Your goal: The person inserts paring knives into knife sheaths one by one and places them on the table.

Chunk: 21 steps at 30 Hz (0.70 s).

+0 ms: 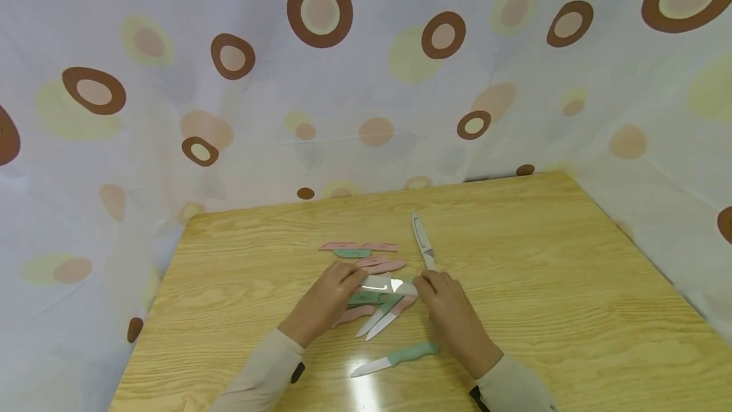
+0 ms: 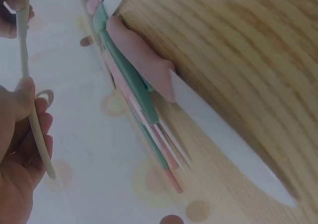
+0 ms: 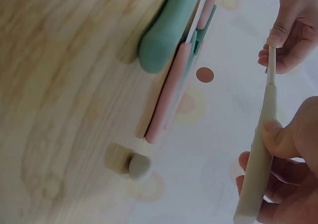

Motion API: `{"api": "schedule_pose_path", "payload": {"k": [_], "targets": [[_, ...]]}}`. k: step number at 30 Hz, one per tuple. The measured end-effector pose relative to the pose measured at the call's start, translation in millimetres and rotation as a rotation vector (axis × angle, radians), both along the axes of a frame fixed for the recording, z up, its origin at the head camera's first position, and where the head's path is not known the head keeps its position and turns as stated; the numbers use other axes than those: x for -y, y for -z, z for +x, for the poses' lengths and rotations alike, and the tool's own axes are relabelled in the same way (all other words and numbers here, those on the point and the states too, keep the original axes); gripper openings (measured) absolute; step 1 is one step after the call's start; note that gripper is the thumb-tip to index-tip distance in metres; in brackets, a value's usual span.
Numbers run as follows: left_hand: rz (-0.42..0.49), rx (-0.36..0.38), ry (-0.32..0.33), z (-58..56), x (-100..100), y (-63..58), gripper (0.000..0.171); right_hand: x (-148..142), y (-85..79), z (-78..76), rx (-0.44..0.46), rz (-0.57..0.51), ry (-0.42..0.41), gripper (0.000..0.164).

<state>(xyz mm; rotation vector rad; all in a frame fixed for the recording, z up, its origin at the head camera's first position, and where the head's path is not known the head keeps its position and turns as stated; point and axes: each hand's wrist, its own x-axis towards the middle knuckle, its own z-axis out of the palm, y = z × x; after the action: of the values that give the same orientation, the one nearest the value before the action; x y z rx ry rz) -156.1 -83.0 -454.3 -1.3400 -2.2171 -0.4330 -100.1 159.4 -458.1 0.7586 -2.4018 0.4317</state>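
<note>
Both hands hold one cream-white knife (image 1: 403, 288) level above the table. My left hand (image 1: 330, 297) pinches its pale blade cover (image 2: 37, 129) between thumb and fingers. At the other end, my right hand (image 1: 452, 313) grips the handle (image 3: 258, 159), thumb along one side. Under them lies a loose pile: green-handled and pink-handled knives with white blades, among them a pink-handled one (image 2: 141, 57), plus a green blade cover (image 1: 365, 298). Closer to me rests another green-handled knife (image 1: 408, 355), its blade pointing left.
A second white knife (image 1: 423, 240), with a cover on its blade, lies beyond my right hand. Pink covers (image 1: 380, 247) and a small green cover (image 1: 351, 253) lie behind the pile. A spotted curtain (image 1: 372, 81) surrounds the back and sides of the wooden table (image 1: 543, 259).
</note>
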Motion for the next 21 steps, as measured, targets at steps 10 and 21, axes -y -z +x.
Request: {"api": "schedule_pose_path", "payload": {"k": [10,21], "targets": [[-0.006,0.068,-0.021,-0.2,6,7.0,0.040,2,4.1,-0.3,0.052,0.085,0.030,0.027],[0.043,0.229,-0.221,-29.5,48,-3.3,0.040,-17,-0.9,-6.8,0.217,-0.040,0.250,0.022]]}}
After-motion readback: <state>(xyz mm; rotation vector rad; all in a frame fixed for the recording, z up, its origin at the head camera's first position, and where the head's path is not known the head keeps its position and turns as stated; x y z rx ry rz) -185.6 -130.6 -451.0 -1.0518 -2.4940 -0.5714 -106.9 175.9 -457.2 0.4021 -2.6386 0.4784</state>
